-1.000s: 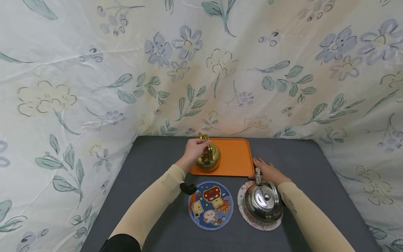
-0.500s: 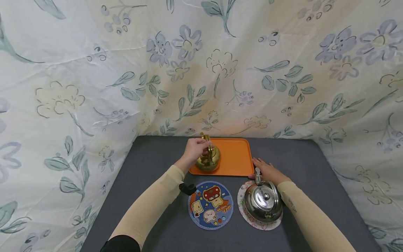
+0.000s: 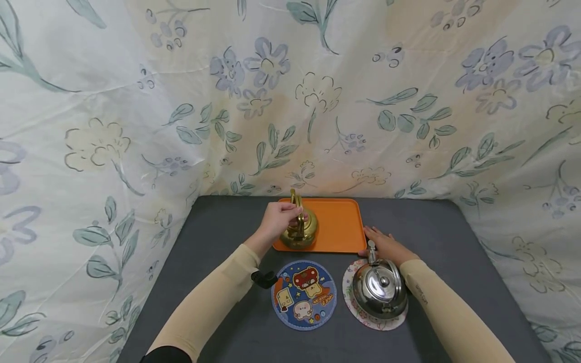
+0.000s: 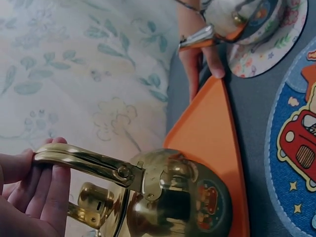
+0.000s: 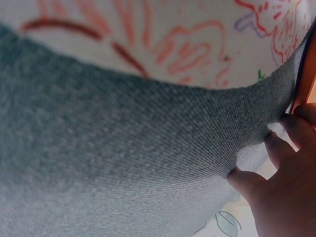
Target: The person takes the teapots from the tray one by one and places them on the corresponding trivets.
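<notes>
A gold kettle [image 3: 301,233] is upright at the left part of an orange tray [image 3: 340,227]. My left hand [image 3: 278,222] grips its raised handle, fingers curled under the bar and thumb on top, as the left wrist view shows. Whether the kettle's base touches the tray cannot be made out. My right hand [image 3: 386,246] lies with fingers extended at the tray's right edge, touching near its front corner. Just in front of that hand, a silver kettle [image 3: 380,297] stands on a round floral mat [image 3: 358,315], its spout toward the tray and partly covering the hand.
A round blue cartoon mat [image 3: 304,297] lies in front of the tray, left of the silver kettle. All of it is on a dark grey table [image 3: 236,222]. Flower-printed cloth [image 3: 317,126] hangs behind and at both sides.
My left hand has shifted slightly left and toward me, and the gold kettle has moved a little the same way. The right hand, the tray and the silver kettle have stayed put.
</notes>
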Available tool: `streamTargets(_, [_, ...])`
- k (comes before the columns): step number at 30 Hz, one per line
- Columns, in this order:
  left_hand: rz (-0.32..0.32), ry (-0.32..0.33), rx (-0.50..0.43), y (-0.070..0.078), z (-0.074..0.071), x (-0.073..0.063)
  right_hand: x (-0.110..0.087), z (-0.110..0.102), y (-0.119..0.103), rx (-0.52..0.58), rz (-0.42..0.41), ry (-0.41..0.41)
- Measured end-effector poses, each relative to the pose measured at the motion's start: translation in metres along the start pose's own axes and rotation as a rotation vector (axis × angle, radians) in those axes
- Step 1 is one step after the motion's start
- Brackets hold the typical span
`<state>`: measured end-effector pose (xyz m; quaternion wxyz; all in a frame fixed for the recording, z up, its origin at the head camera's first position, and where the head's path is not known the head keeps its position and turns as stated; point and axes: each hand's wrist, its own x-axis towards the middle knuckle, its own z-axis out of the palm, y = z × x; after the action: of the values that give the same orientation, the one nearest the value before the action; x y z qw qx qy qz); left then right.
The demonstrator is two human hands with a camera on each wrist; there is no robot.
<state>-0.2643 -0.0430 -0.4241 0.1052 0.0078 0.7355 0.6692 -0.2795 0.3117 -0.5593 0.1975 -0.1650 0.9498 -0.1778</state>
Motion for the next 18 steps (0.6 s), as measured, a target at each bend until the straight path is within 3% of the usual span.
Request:
streamTargets(6, [0.017, -0.05, 0.036, -0.001, 0.0, -0.012, -0.003, -0.001, 0.001, -0.026, -0.011, 0.001])
streamTargets(18, [0.037, -0.036, 0.038, -0.006, 0.008, -0.029, -0.017, -0.001, -0.003, 0.0, -0.033, 0.026])
